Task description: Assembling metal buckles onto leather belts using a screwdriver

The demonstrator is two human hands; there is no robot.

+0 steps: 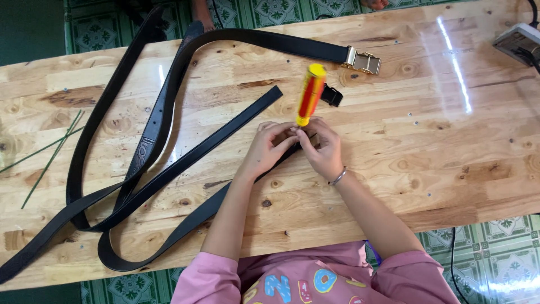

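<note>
A screwdriver with a red and yellow handle (pixel 310 94) stands nearly upright at the table's middle, tip down between my hands. My right hand (pixel 323 149) grips its lower end; a thin bracelet circles that wrist. My left hand (pixel 269 151) presses on the end of a black leather belt (pixel 185 163), right beside the tool's tip. The spot where the tip meets the belt is hidden by my fingers. A second black belt with a gold buckle (pixel 364 60) curves along the far side. A small black clip (pixel 332 95) lies just behind the screwdriver.
The work lies on a glossy wooden table (pixel 439 152). Looped black belts spread over its left half. Thin green stems (pixel 50 155) lie at the left edge. A white power strip (pixel 520 40) sits at the far right corner. Green patterned floor tiles surround the table.
</note>
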